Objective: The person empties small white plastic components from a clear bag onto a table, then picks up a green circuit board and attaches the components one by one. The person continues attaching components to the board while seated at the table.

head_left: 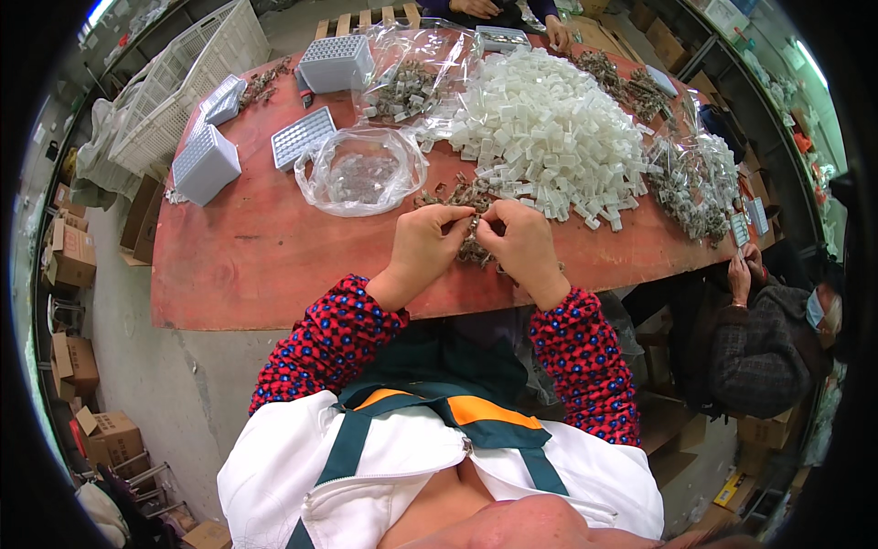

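My left hand and my right hand meet at the near side of the red table. Thumbs and forefingers pinch together on a small metallic piece, partly hidden by the fingertips. Below and behind the fingers lies a loose heap of small brownish metal pieces. Just beyond my right hand rises a large pile of translucent white plastic pieces. An opened clear plastic bag holding small clear pieces sits left of the heap.
Grey perforated trays and tray stacks stand left. Bags of metal pieces lie at the back and right. One person's hand shows across the table; another person sits at right. White crates stand beyond the left edge.
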### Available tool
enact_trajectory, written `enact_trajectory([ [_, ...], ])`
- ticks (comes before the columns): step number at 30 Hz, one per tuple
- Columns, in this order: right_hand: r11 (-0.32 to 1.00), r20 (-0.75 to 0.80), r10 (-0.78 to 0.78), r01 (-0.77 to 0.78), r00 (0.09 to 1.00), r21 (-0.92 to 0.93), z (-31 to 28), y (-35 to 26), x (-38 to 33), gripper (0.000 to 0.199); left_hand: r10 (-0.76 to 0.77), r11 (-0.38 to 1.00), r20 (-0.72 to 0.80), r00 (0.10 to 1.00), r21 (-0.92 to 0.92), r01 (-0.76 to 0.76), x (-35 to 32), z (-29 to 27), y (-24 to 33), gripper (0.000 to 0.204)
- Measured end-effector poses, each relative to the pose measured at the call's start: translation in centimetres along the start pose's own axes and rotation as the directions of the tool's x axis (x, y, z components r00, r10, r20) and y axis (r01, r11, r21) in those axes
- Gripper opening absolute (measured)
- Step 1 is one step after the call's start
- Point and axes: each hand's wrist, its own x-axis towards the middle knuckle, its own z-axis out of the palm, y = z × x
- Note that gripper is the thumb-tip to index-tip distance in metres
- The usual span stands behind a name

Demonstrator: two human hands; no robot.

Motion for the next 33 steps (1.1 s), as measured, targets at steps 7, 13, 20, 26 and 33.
enact_trajectory([
  [7,0.998,-0.034,-0.023,0.021,0.999,-0.06,0.2,-0.3,0.0,0.013,-0.1,0.994,-0.003,0.995,-0.054,0.099,0.2,0.2,-0.1,0.018],
  [13,0.967,0.2,-0.016,-0.035,0.98,0.251,-2.4,-0.1,0.8,0.01,-0.048,0.998,0.287,0.957,-0.012,0.054,1.3,-2.2,1.0,0.019],
  [20,0.956,0.289,-0.027,-0.06,0.957,0.287,-3.3,-0.6,0.7,0.01,-0.135,0.99,0.509,0.85,0.041,0.132,2.2,-3.8,2.5,0.02],
  [26,0.975,0.348,-0.117,0.04,0.93,0.22,-3.9,-0.6,0.5,0.016,0.259,0.93,0.565,0.784,0.074,-0.36,2.4,-4.7,2.2,0.016],
  [33,0.953,0.345,-0.3,0.264,0.889,0.148,-3.8,-0.1,0.3,0.012,0.244,0.945,0.582,0.776,0.035,-0.324,2.1,-4.4,2.3,0.016],
])
